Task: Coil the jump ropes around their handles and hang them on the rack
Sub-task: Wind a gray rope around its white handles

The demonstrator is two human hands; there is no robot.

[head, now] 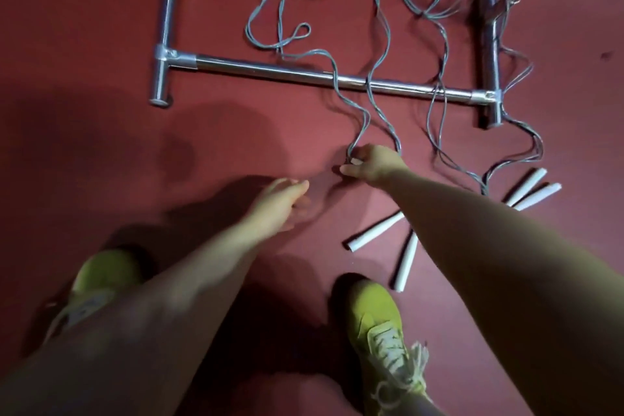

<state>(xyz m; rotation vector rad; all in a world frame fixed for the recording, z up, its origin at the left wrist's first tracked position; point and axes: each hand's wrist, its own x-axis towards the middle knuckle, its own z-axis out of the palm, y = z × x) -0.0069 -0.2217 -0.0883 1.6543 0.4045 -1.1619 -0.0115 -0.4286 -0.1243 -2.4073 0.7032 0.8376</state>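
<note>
Grey jump rope cords [378,44] lie tangled over the red floor and across the chrome rack's base bar [304,74]. My right hand [368,164] is down on the floor just in front of that bar, fingers curled round white jump rope handles [353,163] where two cords end. My left hand [282,201] hovers a little to the left, blurred, fingers relaxed and holding nothing. Two white handles [374,231] lie on the floor under my right forearm, and another pair [533,191] lies further right.
The rack's left foot [162,84] and right upright [491,44] stand on the red carpet [84,44]. My yellow-green shoes [374,317] are at the bottom, the left one [101,273] partly behind my arm.
</note>
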